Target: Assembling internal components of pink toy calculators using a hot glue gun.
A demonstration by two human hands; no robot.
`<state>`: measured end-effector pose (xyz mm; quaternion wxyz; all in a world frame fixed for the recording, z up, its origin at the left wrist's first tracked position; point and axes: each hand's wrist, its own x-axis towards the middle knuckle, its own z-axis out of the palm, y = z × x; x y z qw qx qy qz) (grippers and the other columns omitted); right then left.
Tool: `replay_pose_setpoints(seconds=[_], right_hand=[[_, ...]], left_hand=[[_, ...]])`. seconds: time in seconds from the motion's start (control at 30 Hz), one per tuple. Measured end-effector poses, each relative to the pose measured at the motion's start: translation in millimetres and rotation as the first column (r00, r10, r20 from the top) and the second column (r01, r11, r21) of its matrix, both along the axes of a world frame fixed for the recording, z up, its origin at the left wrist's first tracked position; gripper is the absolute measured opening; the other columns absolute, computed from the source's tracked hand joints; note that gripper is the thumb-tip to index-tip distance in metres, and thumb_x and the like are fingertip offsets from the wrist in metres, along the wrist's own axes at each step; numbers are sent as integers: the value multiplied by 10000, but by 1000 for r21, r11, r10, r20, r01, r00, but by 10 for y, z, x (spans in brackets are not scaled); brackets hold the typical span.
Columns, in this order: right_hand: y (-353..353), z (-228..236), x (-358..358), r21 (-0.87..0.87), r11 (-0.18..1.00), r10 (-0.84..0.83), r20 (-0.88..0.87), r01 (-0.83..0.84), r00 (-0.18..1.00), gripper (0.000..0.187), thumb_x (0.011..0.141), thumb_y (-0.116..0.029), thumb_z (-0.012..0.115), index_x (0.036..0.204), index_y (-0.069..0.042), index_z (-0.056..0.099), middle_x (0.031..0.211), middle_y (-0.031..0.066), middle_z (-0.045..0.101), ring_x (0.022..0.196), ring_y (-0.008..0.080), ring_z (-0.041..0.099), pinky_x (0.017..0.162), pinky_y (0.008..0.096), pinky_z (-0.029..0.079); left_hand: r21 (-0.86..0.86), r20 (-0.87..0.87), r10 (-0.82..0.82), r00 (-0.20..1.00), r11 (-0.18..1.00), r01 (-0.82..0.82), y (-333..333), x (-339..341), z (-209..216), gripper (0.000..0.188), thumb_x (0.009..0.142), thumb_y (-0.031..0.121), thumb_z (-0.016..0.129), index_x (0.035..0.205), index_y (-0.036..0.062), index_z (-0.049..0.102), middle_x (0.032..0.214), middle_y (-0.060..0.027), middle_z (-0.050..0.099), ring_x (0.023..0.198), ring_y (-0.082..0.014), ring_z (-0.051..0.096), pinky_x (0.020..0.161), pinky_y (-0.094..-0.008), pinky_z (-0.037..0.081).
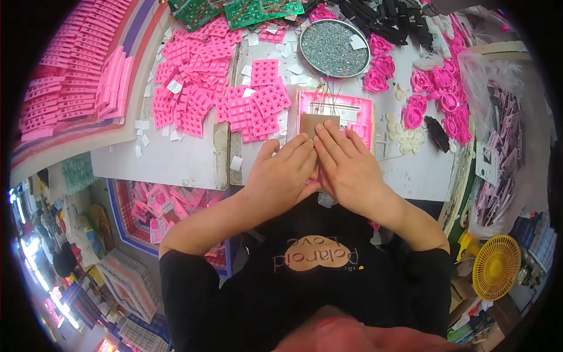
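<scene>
A pink plastic casing [362, 111] lies on the worktable in front of me, with thin wires at its far end. A flat brown board [314, 124] sits in its near left part. My right hand [349, 167] lies with its fingers stretched out flat over the near edge of this board. My left hand [281, 170] rests beside it, fingers extended toward the board's left near corner and the fingertips close to the right hand. Both hands are open, palms down. The near part of the casing is hidden under them.
Pink keypad pieces [190, 88] are heaped to the left, with more [258, 108] nearer the casing. Beyond it stands a round tray of small screws [334, 50]. Pink round parts [448, 97] and white discs [404, 136] lie right. Below the table's left edge is a crate [126, 220].
</scene>
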<state>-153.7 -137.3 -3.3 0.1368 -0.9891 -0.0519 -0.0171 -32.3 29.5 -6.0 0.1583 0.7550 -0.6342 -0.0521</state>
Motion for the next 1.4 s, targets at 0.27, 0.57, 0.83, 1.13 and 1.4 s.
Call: replay_pose_setpoints(seconds=[0.27, 0.57, 0.83, 1.13, 1.4], right_hand=[[-58, 44, 46, 8, 999, 40, -9, -40, 999, 569, 844, -243, 671, 1278, 118, 601, 1417, 271, 549, 1355, 394, 498, 1138, 497, 369], [31, 56, 79, -84, 996, 5, 32, -3, 999, 545, 823, -237, 683, 1230, 120, 624, 1362, 275, 584, 1303, 399, 536, 1089, 523, 406], [-1, 28, 42, -55, 998, 7, 21, -6, 1000, 556, 811, -227, 686, 1244, 114, 611, 1400, 271, 544, 1331, 384, 499, 1082, 512, 406], [-19, 47, 27, -66, 998, 20, 30, -18, 999, 556, 777, -157, 643, 1256, 121, 589, 1413, 251, 525, 1226, 350, 528, 1031, 448, 438], [-17, -26, 24, -27, 999, 33, 116, -30, 993, 504, 793, -127, 606, 1229, 127, 588, 1273, 220, 573, 1184, 345, 543, 995, 425, 466]], left_hand=[[112, -10, -105, 994, 988, 106, -82, 90, 137, 533, 802, 346, 767, 1207, 25, 639, 1185, -114, 653, 1205, -245, 603, 864, -415, 448], [-252, -5, 20, 1000, 968, -21, -1589, 1525, -246, 174, 855, 264, 711, 881, 92, 720, 839, -87, 675, 888, -300, 665, 763, -437, 503], [-218, 311, 21, 950, 975, 50, -1996, 1548, -474, 138, 885, 252, 671, 791, 154, 695, 866, -19, 674, 935, -246, 644, 855, -463, 423], [-355, -132, 100, 986, 924, -141, -1341, 1242, 44, 195, 904, 221, 675, 845, 35, 666, 809, -144, 659, 741, -351, 648, 671, -449, 488], [-93, -734, 151, 662, 943, -319, -385, 347, 66, 102, 877, 142, 710, 892, 42, 702, 778, -120, 639, 731, -314, 630, 670, -413, 471]])
